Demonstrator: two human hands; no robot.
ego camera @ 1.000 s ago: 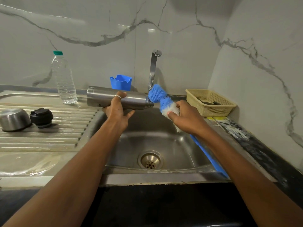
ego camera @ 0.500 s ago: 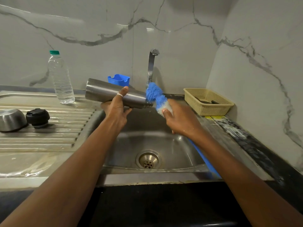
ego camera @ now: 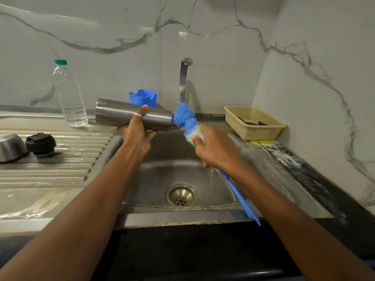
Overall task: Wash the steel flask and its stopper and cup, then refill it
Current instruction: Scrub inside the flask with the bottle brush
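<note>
Flask (ego camera: 129,117): sideways over sink (ego camera: 203,214), left hand (ego camera: 138,134) wrapped round mid-body.
Brush (ego camera: 185,118): at flask mouth, right hand (ego camera: 215,151) gripping handle.
Handling: likely wet, slick steel; rigid; hold mid-barrel.

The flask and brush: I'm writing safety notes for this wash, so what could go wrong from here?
1. The steel flask lies sideways in the left hand alone, over the sink; a wet grip might slip.
2. The right hand holds the bottle brush by its bristles, so its long handle could swing and bump the sink.
</note>
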